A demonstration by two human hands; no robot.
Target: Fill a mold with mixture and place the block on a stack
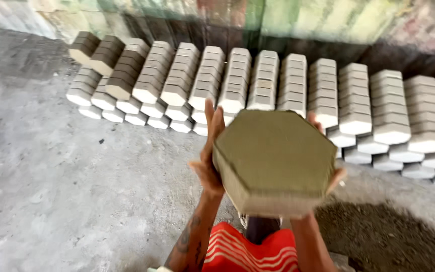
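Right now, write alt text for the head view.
Two bare hands, left hand and right hand, hold a grey-green hexagonal paving block above a concrete floor. Behind it, rows of pale hexagonal blocks lean against a wall.

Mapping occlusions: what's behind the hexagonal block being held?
Behind the hexagonal block stand rows of grey pavers stacked against the wall. The block covers part of the front rows, and most of the right hand; the left hand grips its edge.
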